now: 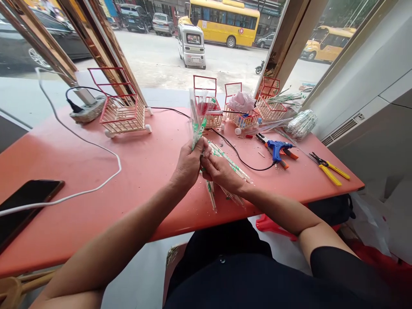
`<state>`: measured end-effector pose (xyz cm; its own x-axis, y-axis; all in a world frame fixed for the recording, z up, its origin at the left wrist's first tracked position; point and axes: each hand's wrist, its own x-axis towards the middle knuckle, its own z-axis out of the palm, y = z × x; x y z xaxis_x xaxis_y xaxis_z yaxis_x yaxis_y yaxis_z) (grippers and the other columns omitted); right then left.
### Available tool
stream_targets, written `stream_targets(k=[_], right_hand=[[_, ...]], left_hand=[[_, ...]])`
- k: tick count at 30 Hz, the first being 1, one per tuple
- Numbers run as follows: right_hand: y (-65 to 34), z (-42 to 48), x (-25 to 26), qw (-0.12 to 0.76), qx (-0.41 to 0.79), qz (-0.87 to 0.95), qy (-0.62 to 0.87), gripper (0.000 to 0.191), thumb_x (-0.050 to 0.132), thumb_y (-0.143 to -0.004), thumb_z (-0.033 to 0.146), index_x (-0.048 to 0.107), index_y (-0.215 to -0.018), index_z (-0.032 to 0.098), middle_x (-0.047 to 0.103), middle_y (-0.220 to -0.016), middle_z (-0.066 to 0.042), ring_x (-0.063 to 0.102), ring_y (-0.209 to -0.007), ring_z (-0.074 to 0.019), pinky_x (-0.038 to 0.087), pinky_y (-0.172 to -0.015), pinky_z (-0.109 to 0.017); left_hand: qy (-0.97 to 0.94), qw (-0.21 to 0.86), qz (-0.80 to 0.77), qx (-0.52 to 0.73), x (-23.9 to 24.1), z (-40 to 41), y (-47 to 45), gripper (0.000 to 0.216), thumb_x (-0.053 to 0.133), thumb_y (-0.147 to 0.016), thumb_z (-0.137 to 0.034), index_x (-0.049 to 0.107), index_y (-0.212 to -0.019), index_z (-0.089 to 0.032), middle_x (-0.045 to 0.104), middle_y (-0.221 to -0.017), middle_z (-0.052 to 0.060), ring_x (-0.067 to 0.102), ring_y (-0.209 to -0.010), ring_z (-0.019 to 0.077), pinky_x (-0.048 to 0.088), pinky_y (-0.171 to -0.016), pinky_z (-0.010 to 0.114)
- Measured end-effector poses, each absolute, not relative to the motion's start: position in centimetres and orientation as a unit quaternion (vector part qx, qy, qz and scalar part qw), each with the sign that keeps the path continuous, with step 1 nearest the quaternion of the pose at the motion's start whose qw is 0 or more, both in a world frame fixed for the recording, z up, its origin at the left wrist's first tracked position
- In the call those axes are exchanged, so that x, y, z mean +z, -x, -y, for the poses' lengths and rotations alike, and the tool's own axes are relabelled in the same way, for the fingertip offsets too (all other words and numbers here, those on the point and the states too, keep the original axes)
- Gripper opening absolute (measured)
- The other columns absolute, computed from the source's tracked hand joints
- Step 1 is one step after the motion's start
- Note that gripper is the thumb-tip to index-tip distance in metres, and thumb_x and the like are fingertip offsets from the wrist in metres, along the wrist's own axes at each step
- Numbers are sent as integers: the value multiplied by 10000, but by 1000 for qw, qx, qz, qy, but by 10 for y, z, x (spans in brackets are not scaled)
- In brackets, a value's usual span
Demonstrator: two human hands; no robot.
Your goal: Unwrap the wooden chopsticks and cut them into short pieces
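My left hand (188, 161) is closed around a bundle of clear plastic chopstick wrappers (197, 122) with green print, which stands upright above the fist. I cannot tell how many sticks are inside it. Against the left fingers, my right hand (222, 171) pinches at the bundle's lower end; its fingertips are partly hidden. Under and beside both hands, several wrapped chopsticks (233, 165) lie on the orange-red table (135, 171). Beyond the bundle is a small cart made of sticks (209, 113), with a red handle frame.
To the left stand another stick cart (124, 113), a power strip (87, 110) and a phone (28, 201) with a white cable. On the right lie a blue glue gun (279, 150), yellow-handled pliers (330, 169) and a pack of wrapped sticks (302, 124). Two more carts stand behind.
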<state>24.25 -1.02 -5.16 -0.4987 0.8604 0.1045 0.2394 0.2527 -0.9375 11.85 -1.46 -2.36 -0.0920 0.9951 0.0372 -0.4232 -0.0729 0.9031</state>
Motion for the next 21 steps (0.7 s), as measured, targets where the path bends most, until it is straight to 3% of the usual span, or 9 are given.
stream_targets(k=[4, 7, 11, 13, 17, 21], right_hand=[[-259, -8, -30, 225, 518, 774, 287, 719, 510, -1044, 814, 643, -705, 193, 712, -711, -46, 584, -625, -121, 439, -595, -248], [-280, -25, -15, 212, 526, 765, 304, 705, 571, -1025, 813, 791, -875, 161, 808, -887, -90, 686, -769, -150, 452, -584, -224], [-296, -35, -12, 361, 535, 680, 348, 645, 630, -1014, 793, 823, -1098, 182, 818, -1207, -112, 747, -985, -178, 503, -624, -214], [-295, -35, -17, 404, 546, 645, 352, 631, 637, -1009, 797, 821, -1092, 199, 812, -1157, -99, 750, -1024, -195, 541, -666, -231], [-286, -36, -24, 441, 564, 589, 374, 659, 629, -998, 826, 818, -1085, 201, 766, -916, -77, 734, -910, -199, 584, -709, -276], [-288, -43, -21, 488, 546, 541, 414, 672, 598, -1000, 845, 799, -1189, 231, 762, -896, -86, 744, -890, -230, 622, -749, -342]], left_hand=[[-369, 596, -399, 592, -6, 20, -106, 387, 693, -1092, -339, 551, -757, -206, 517, -658, -30, 485, -532, 109, 484, -558, 221], [-371, 576, -400, 608, 4, 20, -95, 381, 704, -1087, -343, 571, -757, -206, 465, -621, -36, 510, -524, 114, 494, -550, 222], [-422, 657, -397, 482, -4, 23, -94, 365, 701, -1074, -325, 638, -746, -177, 459, -564, -30, 432, -448, 99, 398, -431, 211], [-443, 693, -383, 419, -13, 26, -100, 347, 759, -1030, -347, 658, -753, -163, 466, -555, -28, 390, -428, 87, 328, -389, 199], [-460, 705, -374, 389, -24, 30, -110, 387, 843, -962, -406, 653, -734, -157, 436, -542, -41, 324, -416, 60, 263, -378, 177], [-468, 689, -402, 380, -20, 31, -109, 344, 870, -937, -389, 702, -766, -142, 392, -549, -57, 271, -422, 45, 218, -384, 164]])
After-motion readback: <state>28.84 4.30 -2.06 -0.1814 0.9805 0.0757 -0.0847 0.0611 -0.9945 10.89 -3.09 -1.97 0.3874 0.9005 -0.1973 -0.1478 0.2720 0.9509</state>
